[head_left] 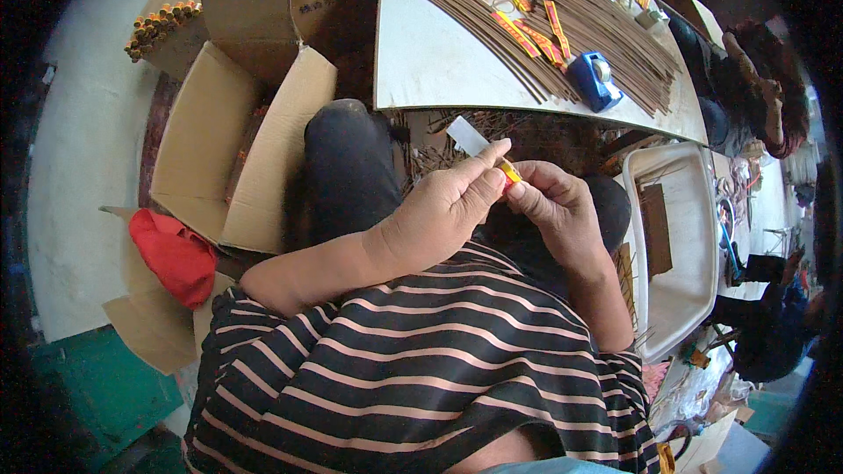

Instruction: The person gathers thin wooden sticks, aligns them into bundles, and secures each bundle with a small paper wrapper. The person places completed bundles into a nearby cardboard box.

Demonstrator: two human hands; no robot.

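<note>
My left hand (448,206) and my right hand (553,206) meet over my lap, fingertips pinched together on a small red and yellow paper band (509,174). A strip of clear tape (467,136) sticks up from my left thumb. What the band wraps is hidden by my fingers. On the white table (421,61) ahead lie rows of thin brown incense sticks (606,26), some bound with red and yellow bands (531,35), beside a blue tape dispenser (594,79).
An open cardboard box (237,149) stands at my left, with a red cloth (174,254) below it. A white plastic tray (680,246) sits at my right. Another person (760,88) sits at the table's far right. Boxes of bundled sticks (167,17) lie at upper left.
</note>
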